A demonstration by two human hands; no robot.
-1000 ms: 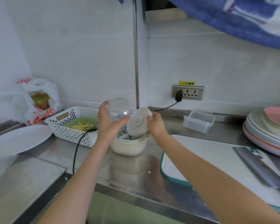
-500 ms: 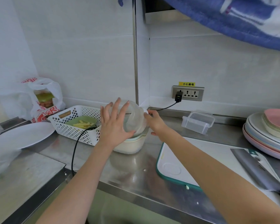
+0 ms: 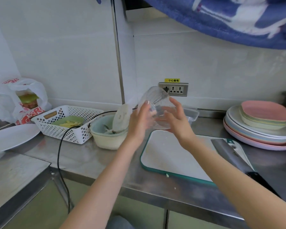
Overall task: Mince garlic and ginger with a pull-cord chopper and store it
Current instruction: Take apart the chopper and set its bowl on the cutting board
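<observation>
On the tabletop (image 3: pixel 92 161), we find the basket (image 3: pixel 76 134) left of the bowl (image 3: pixel 106 139), the cutting board (image 3: pixel 170 156) right, the plates (image 3: pixel 261 129) far right.

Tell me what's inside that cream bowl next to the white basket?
A round white lid leans inside the cream bowl, and something dark and metal, probably the chopper blades, lies beside it. The lid and the rim hide the bottom.
</observation>
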